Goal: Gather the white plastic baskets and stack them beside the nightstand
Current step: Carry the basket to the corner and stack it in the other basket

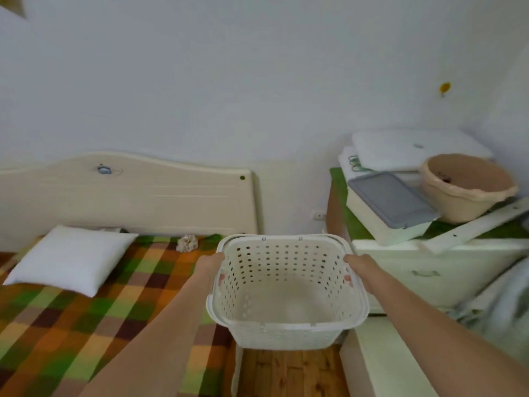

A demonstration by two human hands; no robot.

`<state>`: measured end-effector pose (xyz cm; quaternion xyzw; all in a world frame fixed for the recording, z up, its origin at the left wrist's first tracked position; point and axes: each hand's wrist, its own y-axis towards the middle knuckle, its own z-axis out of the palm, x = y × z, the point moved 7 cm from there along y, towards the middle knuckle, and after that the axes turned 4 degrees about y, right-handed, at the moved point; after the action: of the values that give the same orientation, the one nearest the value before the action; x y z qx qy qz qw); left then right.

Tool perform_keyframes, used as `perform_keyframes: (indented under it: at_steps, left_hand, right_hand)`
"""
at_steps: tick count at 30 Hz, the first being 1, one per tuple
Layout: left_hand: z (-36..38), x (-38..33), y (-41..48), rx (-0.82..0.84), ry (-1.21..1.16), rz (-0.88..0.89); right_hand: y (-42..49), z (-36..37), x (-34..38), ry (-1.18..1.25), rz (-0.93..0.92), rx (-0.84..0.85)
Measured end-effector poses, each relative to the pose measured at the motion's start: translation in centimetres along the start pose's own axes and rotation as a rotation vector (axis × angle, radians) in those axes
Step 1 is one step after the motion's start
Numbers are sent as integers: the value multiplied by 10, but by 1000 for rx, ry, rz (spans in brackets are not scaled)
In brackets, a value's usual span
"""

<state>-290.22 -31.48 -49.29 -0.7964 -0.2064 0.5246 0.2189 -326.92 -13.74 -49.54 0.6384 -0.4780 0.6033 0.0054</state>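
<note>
A white plastic basket with perforated walls hangs in the air in front of me, over the gap between the bed and the nightstand. My left hand grips its left rim, fingers curled inside. On the opposite rim my right hand holds on the same way. The basket is empty and tilted slightly toward me. The nightstand, pale with a drawer handle, stands just right of the basket.
A bed with a checked blanket, white pillow and cream headboard fills the left. On the nightstand sit a lidded box, a beige basin and white boards. Wooden floor shows below the basket.
</note>
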Motion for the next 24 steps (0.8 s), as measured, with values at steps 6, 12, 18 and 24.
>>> perform_keyframes:
  at_steps: [6,12,18,24]
  left_hand:
    - [24,-27,64,-22,40,-17]
    - [46,-34,136,18,107,-98]
    - [77,-11,215,56,190,-144]
    - [107,31,270,66,249,-207]
  right_hand:
    - [73,38,29,-47,34,-7]
    - [125,69,37,-140,100,-46]
    - [179,111,21,-155,199,-121]
    - [223,141,-15,-229,286,-160]
